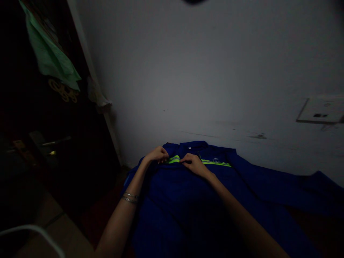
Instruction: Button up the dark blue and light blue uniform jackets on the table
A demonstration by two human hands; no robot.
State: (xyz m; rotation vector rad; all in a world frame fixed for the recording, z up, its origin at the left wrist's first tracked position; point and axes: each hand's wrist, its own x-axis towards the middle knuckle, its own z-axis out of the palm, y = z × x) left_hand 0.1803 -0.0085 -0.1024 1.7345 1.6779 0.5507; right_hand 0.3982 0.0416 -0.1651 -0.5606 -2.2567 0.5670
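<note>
A dark blue work jacket (166,193) with a bright yellow-green reflective stripe (217,163) across its chest lies spread out, its collar toward the wall. One sleeve stretches off to the right. My left hand (158,154) pinches the jacket's cloth at the left end of the stripe, fingers bent. Close beside it, my right hand (194,163) has thumb and finger pressed together on the jacket near the middle of the stripe. Two thin bracelets circle my left wrist. The light is dim, and the jacket's lower part fades into shadow.
A pale wall (204,79) rises right behind the jacket, with a socket plate (321,110) at the right. On the left stands a dark door with a metal handle (56,141) and a hanging green cloth (51,57). A white cable (34,228) curves at the lower left.
</note>
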